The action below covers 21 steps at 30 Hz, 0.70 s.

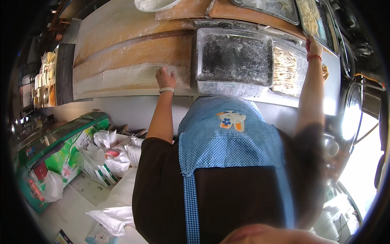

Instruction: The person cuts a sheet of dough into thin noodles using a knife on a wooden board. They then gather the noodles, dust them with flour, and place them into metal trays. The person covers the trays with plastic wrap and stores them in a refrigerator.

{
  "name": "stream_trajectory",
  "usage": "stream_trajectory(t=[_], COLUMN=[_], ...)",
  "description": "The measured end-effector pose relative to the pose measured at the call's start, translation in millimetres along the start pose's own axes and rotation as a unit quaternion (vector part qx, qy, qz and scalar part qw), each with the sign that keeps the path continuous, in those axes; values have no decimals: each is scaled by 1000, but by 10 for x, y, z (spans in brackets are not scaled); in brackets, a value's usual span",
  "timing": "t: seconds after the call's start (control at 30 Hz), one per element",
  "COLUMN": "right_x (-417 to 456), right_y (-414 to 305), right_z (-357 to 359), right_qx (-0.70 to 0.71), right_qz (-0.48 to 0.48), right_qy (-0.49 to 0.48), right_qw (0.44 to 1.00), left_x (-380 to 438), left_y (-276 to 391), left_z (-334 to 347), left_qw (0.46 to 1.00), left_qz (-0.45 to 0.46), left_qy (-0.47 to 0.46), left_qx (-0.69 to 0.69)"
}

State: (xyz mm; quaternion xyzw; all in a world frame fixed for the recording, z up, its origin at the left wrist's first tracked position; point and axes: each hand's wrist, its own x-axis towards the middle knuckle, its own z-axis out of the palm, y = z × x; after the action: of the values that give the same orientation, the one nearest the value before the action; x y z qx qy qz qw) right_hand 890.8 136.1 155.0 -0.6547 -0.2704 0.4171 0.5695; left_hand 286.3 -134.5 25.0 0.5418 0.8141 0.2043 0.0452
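Note:
My left hand (166, 80) rests on a long, pale, floured strip of dough (122, 76) along the near side of a wooden board (115, 53). Its fingers are curled and the thumb stands apart; whether dough is gripped cannot be told. Faint cross lines run over the strip. Far to the right, my right hand (313, 47) reaches the near corner of a metal tray of noodles (308, 15). Its fingers are bent at the rim, and what they pinch is unclear. Below that arm, another tray (301, 65) holds folded bundles of noodles (285, 71).
A floury, deep metal tray (234, 58) stands between my hands. Behind it lie a rolling pin (210, 8), a white bowl of flour (155, 3) and another metal tray (265, 9). Plastic bags (106, 158) and a green box (58, 158) are low at left.

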Motion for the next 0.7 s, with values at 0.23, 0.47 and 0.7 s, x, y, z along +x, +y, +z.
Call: stream_trajectory(t=[0.23,0.47,0.7], right_x=[-938,-2126,-3084], right_y=[392,1205,1501], right_z=[345,557,1267], right_qx=[-148,-565,-591], right_qz=[-55,-228,-388], right_qy=[-157,-135,-364], right_qw=[975,782,607], left_x=[62,348,535], left_y=[115,-185,-589], left_z=[-51,-106,-216], left_qw=[990,991,991], left_qz=[-1,14,-63], left_qy=[-60,-56,-30], left_qx=[131,124,114])
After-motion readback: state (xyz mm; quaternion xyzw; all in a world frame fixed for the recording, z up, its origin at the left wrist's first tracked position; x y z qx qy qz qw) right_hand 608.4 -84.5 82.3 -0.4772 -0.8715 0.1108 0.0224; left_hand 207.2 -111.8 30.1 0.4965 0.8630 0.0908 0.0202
